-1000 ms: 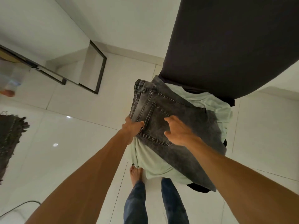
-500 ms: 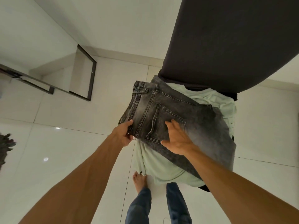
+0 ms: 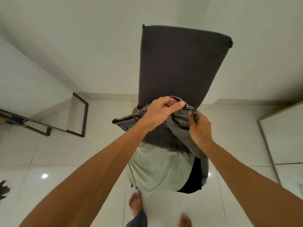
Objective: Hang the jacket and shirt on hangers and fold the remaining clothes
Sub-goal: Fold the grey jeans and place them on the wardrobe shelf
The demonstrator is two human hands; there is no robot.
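Note:
Grey washed jeans (image 3: 180, 138) hang lifted off a dark chair, bunched at the waistband. My left hand (image 3: 159, 113) grips the waistband from above, in front of the chair's tall dark backrest (image 3: 178, 66). My right hand (image 3: 199, 128) grips the same bunched edge just to the right. Beneath the jeans a pale green shirt (image 3: 157, 167) lies spread over the seat and hangs off its front. A strip of black fabric (image 3: 192, 181) shows under the shirt at the right.
White glossy floor tiles (image 3: 65, 161) surround the chair. A black metal frame (image 3: 82, 118) stands against the wall at left. A wooden-edged panel (image 3: 268, 141) leans at right. My bare feet (image 3: 136, 203) stand just before the chair. A dark object (image 3: 3, 189) lies at the far left edge.
The jeans lay flat on the shirt under both hands. Now both hands have gathered the waistband and raised it toward the backrest, and the view has tilted up.

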